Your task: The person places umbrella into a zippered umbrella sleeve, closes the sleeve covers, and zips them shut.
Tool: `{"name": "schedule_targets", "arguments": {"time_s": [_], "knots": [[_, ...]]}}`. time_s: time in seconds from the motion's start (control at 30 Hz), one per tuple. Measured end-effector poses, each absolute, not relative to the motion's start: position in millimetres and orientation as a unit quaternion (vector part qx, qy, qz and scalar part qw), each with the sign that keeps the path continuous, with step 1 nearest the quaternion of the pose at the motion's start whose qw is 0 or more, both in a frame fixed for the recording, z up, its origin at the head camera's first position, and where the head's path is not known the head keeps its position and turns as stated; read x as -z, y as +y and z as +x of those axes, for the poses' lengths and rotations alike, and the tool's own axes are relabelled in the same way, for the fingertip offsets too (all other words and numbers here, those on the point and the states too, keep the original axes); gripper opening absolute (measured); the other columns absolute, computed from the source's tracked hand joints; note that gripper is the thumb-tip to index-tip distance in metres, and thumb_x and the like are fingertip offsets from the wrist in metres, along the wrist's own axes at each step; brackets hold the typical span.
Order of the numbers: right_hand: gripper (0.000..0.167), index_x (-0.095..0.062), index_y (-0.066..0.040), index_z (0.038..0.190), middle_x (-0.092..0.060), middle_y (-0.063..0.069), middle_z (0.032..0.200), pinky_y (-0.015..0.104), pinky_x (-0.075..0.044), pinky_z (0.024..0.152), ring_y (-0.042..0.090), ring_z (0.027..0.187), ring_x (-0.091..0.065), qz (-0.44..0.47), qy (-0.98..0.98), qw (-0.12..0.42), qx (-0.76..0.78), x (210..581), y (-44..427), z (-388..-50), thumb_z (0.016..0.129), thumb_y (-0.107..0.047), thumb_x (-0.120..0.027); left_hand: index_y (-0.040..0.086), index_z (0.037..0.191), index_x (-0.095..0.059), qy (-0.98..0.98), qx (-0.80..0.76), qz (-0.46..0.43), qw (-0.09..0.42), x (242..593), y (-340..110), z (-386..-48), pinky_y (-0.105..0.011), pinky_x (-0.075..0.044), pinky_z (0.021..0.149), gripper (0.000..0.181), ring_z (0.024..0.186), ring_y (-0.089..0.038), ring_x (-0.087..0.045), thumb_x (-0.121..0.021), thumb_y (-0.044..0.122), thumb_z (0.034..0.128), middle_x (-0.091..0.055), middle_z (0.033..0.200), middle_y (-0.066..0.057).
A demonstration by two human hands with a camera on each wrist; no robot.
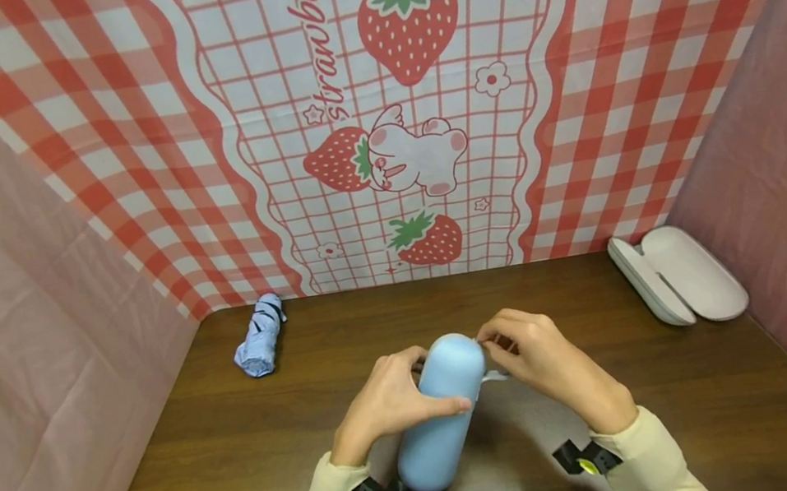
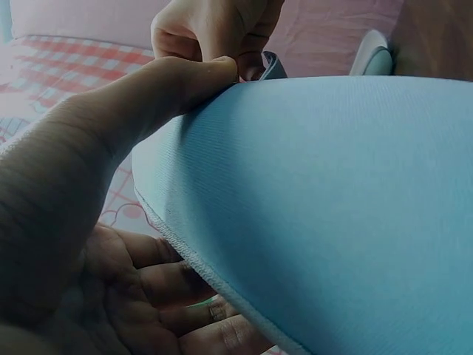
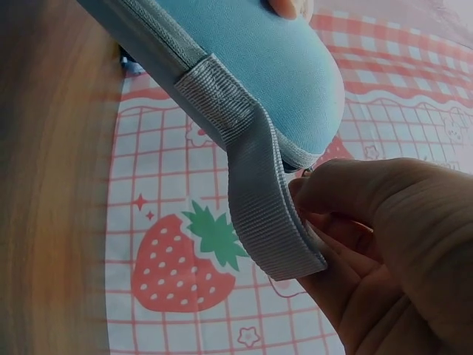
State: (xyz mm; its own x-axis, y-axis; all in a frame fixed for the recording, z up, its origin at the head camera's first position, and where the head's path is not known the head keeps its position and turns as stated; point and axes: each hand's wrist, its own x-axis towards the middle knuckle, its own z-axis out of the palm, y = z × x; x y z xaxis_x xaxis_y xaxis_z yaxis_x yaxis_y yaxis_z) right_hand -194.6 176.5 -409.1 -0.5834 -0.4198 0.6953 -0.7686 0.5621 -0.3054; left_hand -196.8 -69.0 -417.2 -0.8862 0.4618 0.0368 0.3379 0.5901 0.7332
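Note:
A light blue zippered case (image 1: 440, 418) with rounded ends is held up at a tilt in the head view. My left hand (image 1: 391, 395) grips it from the left, its thumb across the top face and its fingers underneath. Along the case's right edge hangs a grey webbing strap (image 3: 259, 185). My right hand (image 1: 538, 351) is at the far end of that edge, thumb and forefinger pinching the zipper pull (image 3: 307, 171), which they mostly cover. The strap's loop touches the right hand's fingers in the right wrist view.
At the back left of the wooden table (image 1: 243, 464) lies a folded light blue umbrella (image 1: 261, 336). An opened white hard case (image 1: 691, 272) stands at the back right. A red-checked strawberry cloth (image 1: 543, 134) hangs behind, with pink cloth (image 1: 24, 327) at the sides.

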Motion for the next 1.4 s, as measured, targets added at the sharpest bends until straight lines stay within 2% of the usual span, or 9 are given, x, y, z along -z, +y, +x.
{"name": "schedule_targets", "arguments": {"time_s": [0.23, 0.5, 1.1, 1.4], "knots": [[0.020, -0.073, -0.002, 0.088, -0.070, 0.006, 0.084, 0.020, -0.055, 0.056, 0.011, 0.068, -0.066, 0.350, -0.838, 0.286, -0.304, 408.4, 176.5, -194.4, 0.077, 0.015, -0.079, 0.009, 0.123, -0.068, 0.889, -0.392, 0.223, 0.077, 418.0, -68.8, -198.0, -0.029, -0.056, 0.067, 0.075, 0.081, -0.009, -0.067, -0.086, 0.060, 0.0718, -0.074, 0.099, -0.003], [0.020, -0.073, -0.001, 0.087, -0.070, 0.006, 0.083, 0.029, -0.056, 0.054, 0.010, 0.067, -0.063, 0.348, -0.839, 0.290, -0.301, 409.2, 177.6, -194.7, 0.076, 0.015, -0.079, 0.009, 0.124, -0.067, 0.891, -0.392, 0.216, 0.075, 418.0, -68.8, -198.3, -0.030, -0.056, 0.065, 0.076, 0.079, -0.009, -0.067, -0.086, 0.061, 0.0721, -0.073, 0.099, -0.003], [0.021, -0.074, -0.002, 0.084, -0.067, 0.004, 0.080, 0.025, -0.054, 0.053, 0.007, 0.066, -0.060, 0.341, -0.841, 0.290, -0.305, 409.6, 178.7, -193.8, 0.074, 0.017, -0.078, 0.011, 0.121, -0.068, 0.888, -0.411, 0.197, 0.063, 417.1, -68.9, -197.5, -0.031, -0.057, 0.066, 0.071, 0.082, -0.011, -0.067, -0.086, 0.060, 0.0726, -0.073, 0.100, -0.003], [0.020, -0.075, -0.002, 0.081, -0.067, 0.003, 0.078, 0.017, -0.051, 0.056, 0.006, 0.066, -0.060, 0.353, -0.838, 0.292, -0.297, 410.9, 178.8, -196.3, 0.072, 0.015, -0.078, 0.010, 0.120, -0.068, 0.887, -0.418, 0.187, 0.056, 416.8, -68.9, -197.8, -0.032, -0.057, 0.066, 0.070, 0.082, -0.012, -0.068, -0.084, 0.061, 0.0740, -0.074, 0.101, -0.005]]}}
